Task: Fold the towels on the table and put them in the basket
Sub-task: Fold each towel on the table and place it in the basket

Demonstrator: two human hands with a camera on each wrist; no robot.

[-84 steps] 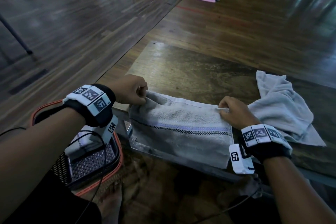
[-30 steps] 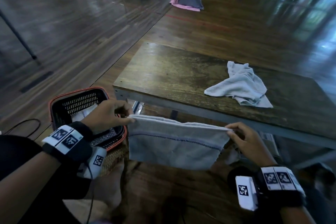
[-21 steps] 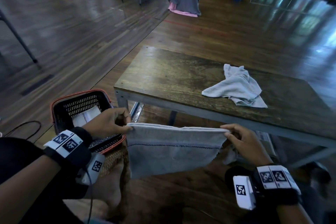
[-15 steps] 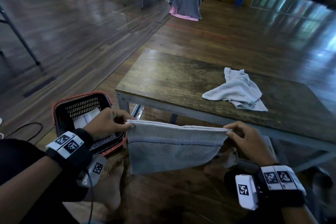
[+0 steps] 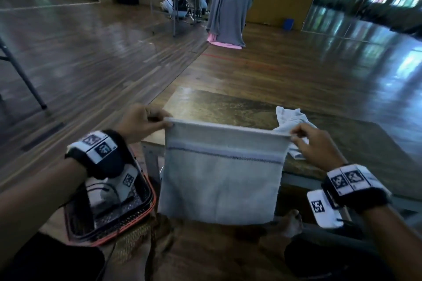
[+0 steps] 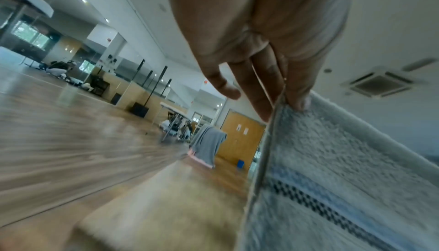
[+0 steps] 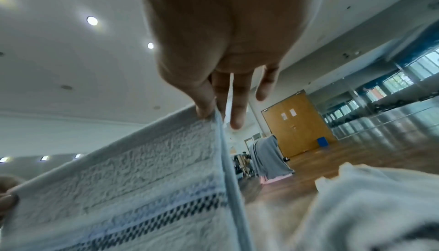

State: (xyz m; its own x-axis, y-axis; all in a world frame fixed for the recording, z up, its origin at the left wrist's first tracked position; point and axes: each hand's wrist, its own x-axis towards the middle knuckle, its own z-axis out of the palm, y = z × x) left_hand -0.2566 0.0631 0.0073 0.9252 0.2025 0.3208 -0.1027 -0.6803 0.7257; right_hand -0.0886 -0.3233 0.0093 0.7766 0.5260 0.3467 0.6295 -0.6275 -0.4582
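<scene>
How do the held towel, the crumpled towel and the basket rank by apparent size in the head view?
1. held towel, though nearness to the camera enlarges it
2. basket, partly hidden
3. crumpled towel, partly hidden

We hold the towel (image 5: 219, 178) up by its top corners, left hand (image 5: 139, 122) at the left corner, right hand (image 5: 316, 143) at the right, so it hangs before the table's (image 5: 228, 107) near edge. Behind our right hand a second towel (image 5: 290, 116) lies on the table. The basket (image 5: 146, 203) sits on the floor, left of the hanging towel and under our left wrist.
</scene>
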